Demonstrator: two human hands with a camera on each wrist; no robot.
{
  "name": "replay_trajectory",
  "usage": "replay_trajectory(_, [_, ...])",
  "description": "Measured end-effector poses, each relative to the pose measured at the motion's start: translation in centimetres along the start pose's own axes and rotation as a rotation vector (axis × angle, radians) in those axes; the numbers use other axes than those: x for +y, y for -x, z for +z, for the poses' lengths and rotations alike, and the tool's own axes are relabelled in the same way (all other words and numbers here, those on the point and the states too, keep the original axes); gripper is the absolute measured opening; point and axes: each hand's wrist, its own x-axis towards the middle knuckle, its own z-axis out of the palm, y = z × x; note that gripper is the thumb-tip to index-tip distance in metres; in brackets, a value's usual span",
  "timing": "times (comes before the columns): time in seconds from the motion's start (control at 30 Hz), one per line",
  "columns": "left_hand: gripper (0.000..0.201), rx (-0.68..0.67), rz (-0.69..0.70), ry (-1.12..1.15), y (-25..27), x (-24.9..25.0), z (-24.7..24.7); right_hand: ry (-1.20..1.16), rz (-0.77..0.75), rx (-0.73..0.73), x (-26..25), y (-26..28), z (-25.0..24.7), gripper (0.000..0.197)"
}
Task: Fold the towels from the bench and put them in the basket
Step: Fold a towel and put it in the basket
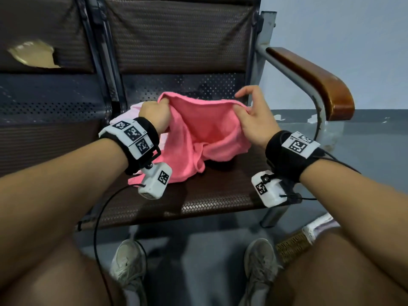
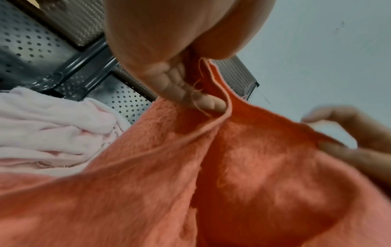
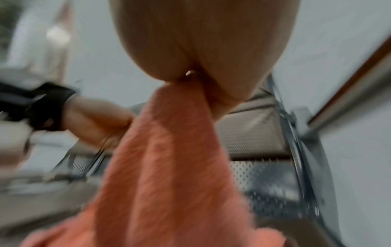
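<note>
A bright pink towel (image 1: 205,127) hangs between my two hands above the bench seat (image 1: 220,195), its lower part bunched on the seat. My left hand (image 1: 154,112) grips the towel's upper left edge with curled fingers (image 2: 175,86). My right hand (image 1: 245,109) pinches the upper right edge between thumb and fingers. The same towel (image 2: 232,167) fills the left wrist view and drapes down the blurred right wrist view as towel (image 3: 169,150). A pale pink towel (image 1: 130,112) lies crumpled behind my left wrist, also seen as pale towel (image 2: 52,130).
The bench has a woven brown backrest (image 1: 176,36), a perforated metal panel (image 1: 198,85) and a wooden armrest (image 1: 313,78) at right. A woven basket (image 1: 293,246) stands on the floor by my right knee. My shoes (image 1: 130,261) rest below the seat.
</note>
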Motion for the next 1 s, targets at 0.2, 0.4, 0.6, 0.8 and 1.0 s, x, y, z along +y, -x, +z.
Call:
replay_trajectory(0.2, [0.022,-0.111,-0.085,0.351,2.2,1.9,-0.3,0.553,-0.003,-0.725,-0.7,2.5,1.5,0.058])
replay_trajectory(0.4, [0.021,-0.362,-0.032,0.459,5.6,3.4,0.8,0.475,0.1,-0.56,-1.8,2.7,3.9,0.031])
replay_trajectory(0.6, [0.021,-0.438,-0.016,0.477,7.1,4.0,1.5,0.171,0.247,-0.328,-1.2,0.9,6.7,0.023])
replay_trajectory(0.8, [0.025,-0.072,0.053,0.42,3.2,2.7,-0.9,-0.02,0.378,-0.115,0.8,-0.3,5.8,0.03])
replay_trajectory(1.0, [0.034,0.049,0.082,0.428,1.4,2.0,-2.2,0.544,-0.016,-0.346,1.2,0.1,4.1,0.033])
